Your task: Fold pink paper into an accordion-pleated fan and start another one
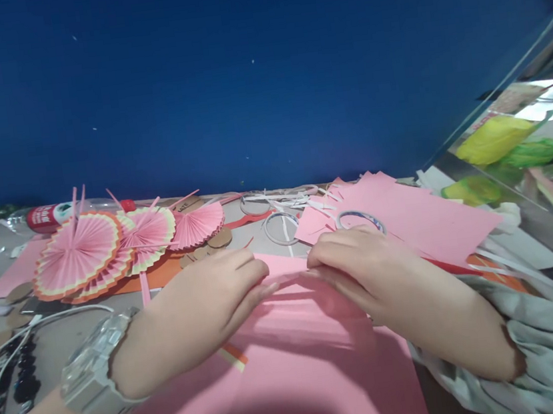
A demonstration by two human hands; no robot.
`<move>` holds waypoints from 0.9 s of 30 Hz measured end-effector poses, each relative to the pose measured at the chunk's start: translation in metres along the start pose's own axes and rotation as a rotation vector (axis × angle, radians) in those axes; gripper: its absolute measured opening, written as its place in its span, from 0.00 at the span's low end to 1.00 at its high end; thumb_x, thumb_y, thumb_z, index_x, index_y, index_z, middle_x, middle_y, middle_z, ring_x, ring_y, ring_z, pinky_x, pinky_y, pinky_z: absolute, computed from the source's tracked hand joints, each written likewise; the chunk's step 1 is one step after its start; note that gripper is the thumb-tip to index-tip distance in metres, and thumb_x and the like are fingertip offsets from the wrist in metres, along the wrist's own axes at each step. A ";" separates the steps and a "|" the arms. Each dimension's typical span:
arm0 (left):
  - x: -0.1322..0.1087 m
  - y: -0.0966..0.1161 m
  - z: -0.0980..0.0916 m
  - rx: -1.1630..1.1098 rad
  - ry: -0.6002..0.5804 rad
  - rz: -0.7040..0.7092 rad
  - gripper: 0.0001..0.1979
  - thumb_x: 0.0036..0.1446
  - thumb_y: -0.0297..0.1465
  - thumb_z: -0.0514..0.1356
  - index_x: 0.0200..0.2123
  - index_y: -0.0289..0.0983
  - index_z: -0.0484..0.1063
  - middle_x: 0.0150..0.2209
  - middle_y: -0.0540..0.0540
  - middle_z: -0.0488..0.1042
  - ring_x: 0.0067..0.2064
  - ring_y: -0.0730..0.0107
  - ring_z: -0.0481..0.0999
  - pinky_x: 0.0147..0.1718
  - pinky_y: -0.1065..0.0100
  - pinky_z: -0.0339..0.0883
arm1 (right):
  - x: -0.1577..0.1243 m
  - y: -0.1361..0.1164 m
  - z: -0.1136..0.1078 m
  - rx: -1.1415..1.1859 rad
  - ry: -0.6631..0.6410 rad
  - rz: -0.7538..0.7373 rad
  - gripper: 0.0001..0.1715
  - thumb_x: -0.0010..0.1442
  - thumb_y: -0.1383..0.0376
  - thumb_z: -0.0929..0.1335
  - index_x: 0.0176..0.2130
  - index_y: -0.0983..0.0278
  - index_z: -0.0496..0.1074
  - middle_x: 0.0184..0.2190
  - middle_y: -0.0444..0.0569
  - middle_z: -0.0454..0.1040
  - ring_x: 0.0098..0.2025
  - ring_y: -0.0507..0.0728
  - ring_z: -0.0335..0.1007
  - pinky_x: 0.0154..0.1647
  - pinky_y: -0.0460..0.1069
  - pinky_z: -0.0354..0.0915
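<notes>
My left hand (216,288), with a pale watch (99,370) on its wrist, pinches a sheet of pink paper (301,325) between thumb and fingers. At the same folded edge, my right hand (349,268) grips the paper a short way to the right. Crease lines run across the part of the sheet near my fingers. Beneath it lies more pink paper (279,395), darkened by a shadow. A small orange and yellow strip (235,358) shows at the sheet's left side.
Pleated pink paper fans (78,255) lie at the left, before a plastic bottle (51,218). Tape rolls (282,228) and white strips stand behind my hands. A stack of pink sheets (408,211) is at the right. A blue partition (251,82) rises behind. White cable (4,368) runs far left.
</notes>
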State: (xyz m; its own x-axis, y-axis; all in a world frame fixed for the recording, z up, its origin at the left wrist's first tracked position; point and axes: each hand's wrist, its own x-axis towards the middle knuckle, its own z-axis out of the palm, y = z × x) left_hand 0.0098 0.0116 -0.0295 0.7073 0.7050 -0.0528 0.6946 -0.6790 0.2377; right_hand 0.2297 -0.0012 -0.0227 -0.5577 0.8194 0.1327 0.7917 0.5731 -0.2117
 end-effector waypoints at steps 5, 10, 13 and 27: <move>0.000 -0.001 -0.005 -0.014 0.084 0.017 0.15 0.65 0.35 0.44 0.28 0.38 0.62 0.31 0.50 0.67 0.33 0.66 0.63 0.33 0.64 0.54 | -0.003 -0.003 -0.005 0.015 0.047 -0.051 0.11 0.62 0.71 0.61 0.28 0.63 0.64 0.27 0.44 0.67 0.30 0.54 0.60 0.36 0.51 0.56; -0.001 0.003 -0.014 -0.315 0.033 -0.066 0.18 0.64 0.40 0.46 0.25 0.37 0.62 0.25 0.54 0.66 0.30 0.72 0.64 0.32 0.69 0.56 | -0.005 -0.005 -0.007 0.182 0.091 -0.018 0.08 0.62 0.65 0.62 0.42 0.61 0.68 0.36 0.44 0.73 0.38 0.53 0.67 0.41 0.50 0.60; -0.001 0.002 -0.016 -0.530 -0.058 -0.107 0.17 0.63 0.41 0.47 0.27 0.38 0.64 0.26 0.55 0.67 0.30 0.75 0.65 0.30 0.72 0.58 | -0.005 -0.006 -0.008 0.231 0.007 -0.010 0.08 0.63 0.66 0.61 0.41 0.59 0.68 0.37 0.41 0.75 0.39 0.51 0.69 0.42 0.48 0.61; -0.007 -0.018 -0.019 -0.814 -0.109 -0.256 0.17 0.62 0.41 0.50 0.24 0.37 0.56 0.25 0.55 0.55 0.26 0.79 0.59 0.26 0.77 0.57 | -0.021 0.013 -0.039 0.406 0.137 0.169 0.11 0.63 0.60 0.62 0.46 0.52 0.65 0.31 0.39 0.70 0.24 0.47 0.64 0.21 0.41 0.62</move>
State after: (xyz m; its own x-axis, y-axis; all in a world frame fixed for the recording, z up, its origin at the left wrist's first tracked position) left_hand -0.0104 0.0226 -0.0153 0.5797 0.7643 -0.2825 0.5530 -0.1144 0.8253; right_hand 0.2614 -0.0102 0.0095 -0.3696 0.9106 0.1849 0.6917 0.4026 -0.5995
